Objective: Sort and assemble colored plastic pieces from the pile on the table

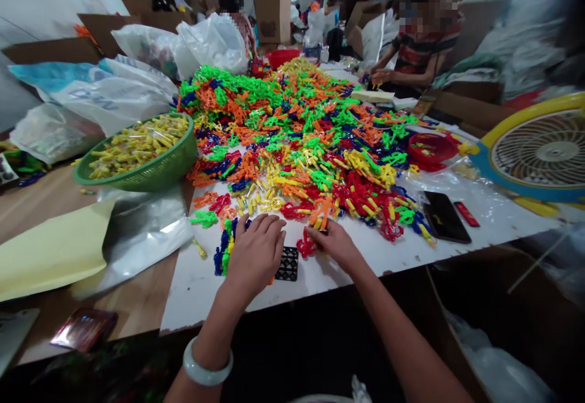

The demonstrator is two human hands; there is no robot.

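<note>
My left hand lies palm down, fingers extended, over a black grid tray at the table's front edge. Blue and green plastic toy figures stick out from under its left side. What is beneath the palm is hidden. Just right of the tray, my right hand is closed on small plastic toy figures: an orange one shows above the fingers and a red one to their left. A large heap of coloured figures spreads over the table beyond both hands.
At left stands a green basket of yellow wrapped pieces, beside plastic bags and yellow paper. A phone, a red bowl and a fan are at right. Across the table a person in a striped shirt handles small pieces.
</note>
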